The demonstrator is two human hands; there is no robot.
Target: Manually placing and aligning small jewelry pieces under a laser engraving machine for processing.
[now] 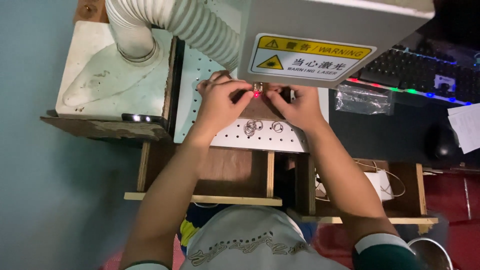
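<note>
Perforated plate (pixel 280 141), left hand (pixel 220 100), right hand (pixel 300 105) pinching together

At the frame's centre, the grey machine head (pixel 340 35) covers the fingertips of the left hand (pixel 220 102) and right hand (pixel 298 106), so the small piece under the red light spot (pixel 257 94) is too hidden to identify; the white ribbed hose (pixel 175 22) runs off the top edge; the keyboard (pixel 425 75) is cut by the right edge; the metal bowl (pixel 431 255) is cropped at the bottom right.
</note>
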